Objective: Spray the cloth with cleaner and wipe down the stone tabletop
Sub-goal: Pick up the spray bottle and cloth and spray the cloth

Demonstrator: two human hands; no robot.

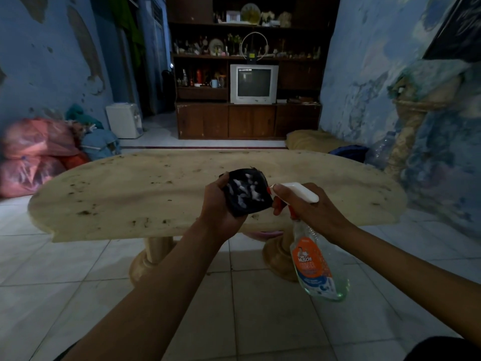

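Note:
My left hand (pixel 217 207) grips a folded dark cloth (pixel 247 194) above the near edge of the stone tabletop (pixel 130 196). White foam patches sit on the cloth's face. My right hand (pixel 309 209) holds a clear spray bottle (pixel 316 267) with an orange label, a white head and a red trigger. Its nozzle points at the cloth from a few centimetres away, with my fingers on the trigger. The beige tabletop is oval and carries many dark specks and stains.
The table stands on two round stone pedestals (pixel 149 259) on a white tiled floor. Red and blue bags (pixel 39 152) lie at the left wall. A wooden cabinet with a TV (pixel 253 83) stands behind. A cushion and a plastic bottle (pixel 381 152) lie at the right.

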